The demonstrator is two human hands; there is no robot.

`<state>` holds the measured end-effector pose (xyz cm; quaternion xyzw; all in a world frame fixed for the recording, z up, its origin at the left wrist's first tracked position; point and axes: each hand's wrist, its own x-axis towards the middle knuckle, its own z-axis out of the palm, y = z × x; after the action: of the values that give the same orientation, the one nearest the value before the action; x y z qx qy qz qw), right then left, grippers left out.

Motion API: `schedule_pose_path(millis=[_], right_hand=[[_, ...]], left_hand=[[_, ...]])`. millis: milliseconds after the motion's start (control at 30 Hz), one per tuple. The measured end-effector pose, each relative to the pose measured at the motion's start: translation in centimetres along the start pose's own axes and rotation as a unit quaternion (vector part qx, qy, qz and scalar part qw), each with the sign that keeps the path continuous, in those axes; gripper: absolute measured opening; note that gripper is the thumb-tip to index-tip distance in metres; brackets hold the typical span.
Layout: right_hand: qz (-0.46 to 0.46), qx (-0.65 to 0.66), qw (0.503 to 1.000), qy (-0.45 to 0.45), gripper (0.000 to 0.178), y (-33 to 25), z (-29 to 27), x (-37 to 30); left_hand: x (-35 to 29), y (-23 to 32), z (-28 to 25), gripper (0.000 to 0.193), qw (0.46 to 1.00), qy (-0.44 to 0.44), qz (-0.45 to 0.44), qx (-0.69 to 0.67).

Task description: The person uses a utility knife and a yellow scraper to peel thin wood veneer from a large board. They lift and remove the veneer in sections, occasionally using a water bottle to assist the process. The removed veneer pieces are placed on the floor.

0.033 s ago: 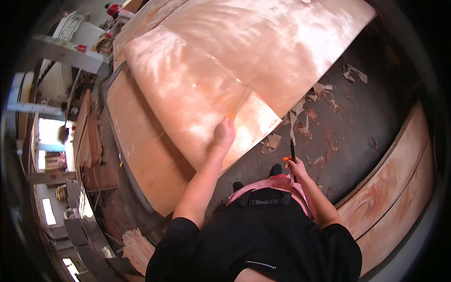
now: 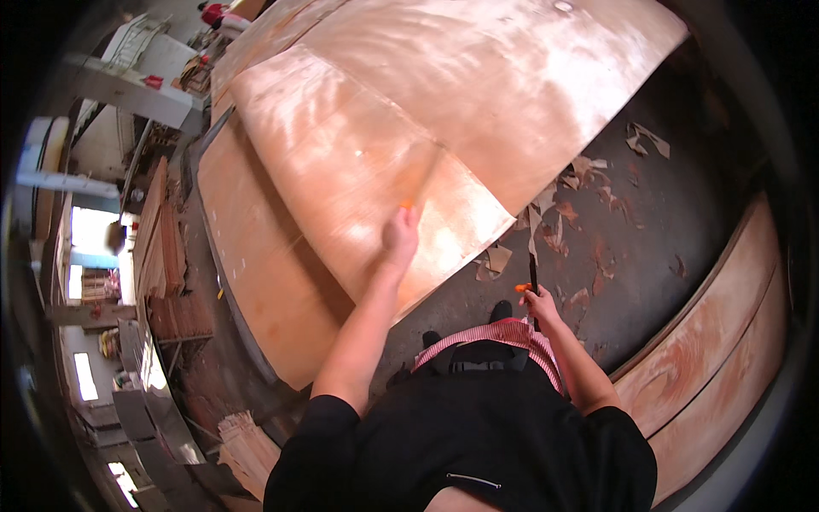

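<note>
My left hand [image 2: 399,232] is closed round a thin tool with an orange part [image 2: 407,205]. Its long pale shaft is smeared by motion and reaches forward over a loose veneer sheet [image 2: 333,171]. This tan sheet lies slanted across a wide stack of wood sheets [image 2: 512,85], its near corner towards me. Low by my right hip, my right hand [image 2: 540,305] grips a narrow dark tool [image 2: 533,271] held upright, with an orange piece [image 2: 522,288] beside the fingers. What kind of tools these are I cannot make out.
Torn veneer scraps [image 2: 559,222] litter the dark floor right of the stack. Two curved-looking wood boards [image 2: 699,358] lie at the right. More stacked wood [image 2: 162,239] stands at the left, and a person in red [image 2: 213,15] is far off at the upper left.
My left hand has shifted slightly left over the veneer sheet with its tool. The right hand stays in place, and the whole view has moved a little.
</note>
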<state>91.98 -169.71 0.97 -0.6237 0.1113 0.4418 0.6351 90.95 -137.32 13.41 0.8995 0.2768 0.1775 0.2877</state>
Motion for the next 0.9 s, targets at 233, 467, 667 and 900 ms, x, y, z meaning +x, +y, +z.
schedule_pose_path(millis=[233, 467, 667, 900], right_hand=[[-0.054, 0.000, 0.998, -0.024, 0.013, -3.9, 3.3, 2.0], [-0.097, -0.001, 0.994, -0.047, 0.016, -4.2, 6.5, 2.2], [-0.129, -0.020, 0.991, -0.005, 0.017, -4.7, 8.5, 1.3], [-0.199, -0.019, 0.979, 0.034, 0.020, -8.2, 12.3, -1.0]], left_hand=[[0.9, -2.2, -17.0, 0.022, 0.845, 0.263, -0.107, -0.453], [-5.6, -12.1, -24.4, 0.034, 0.717, 0.427, -0.167, -0.526], [-11.1, -19.1, -26.4, 0.042, 0.669, 0.501, -0.208, -0.509], [-16.0, -23.9, -26.3, 0.044, 0.622, 0.530, -0.269, -0.510]])
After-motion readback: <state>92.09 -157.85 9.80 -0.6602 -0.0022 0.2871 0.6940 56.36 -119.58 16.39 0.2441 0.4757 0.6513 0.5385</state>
